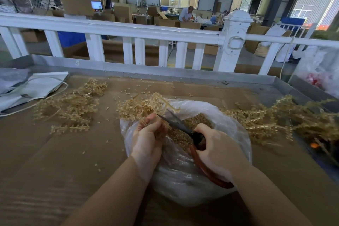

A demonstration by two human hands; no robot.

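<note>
In the head view I am snipping a sprue [161,103] over a bag [183,180] that is sitting on the cardboard [55,152] right in front of me. My left hand [146,139] is pinching the near end of the sprue, fingers curled tight round its stem, so the rest is sticking up and away over the bag's far rim. My right hand [218,149] is wrapping round the red-brown handles of the scissors [180,124]. The dark blades are standing slightly apart, pointing toward my left fingers and meeting the sprue just beside them. I am judging the job as somewhere in the middle. Cut bits [194,121] are lying in a good layer inside the open bag, and loose ones are scattered over the cardboard, yet plenty is waiting. A heap [73,108] of the same sprues is lying to my left, well apart from the bag. A bigger tangle [275,121] is lying to my right, near the bag's edge and running toward the tray wall [302,88]. Whether the heap is already trimmed I cannot tell. The sprue itself is looking pale amber and half clear, a thin plastic runner with rows of small nubs along its branches, stiff enough to be holding its shape in the air.
</note>
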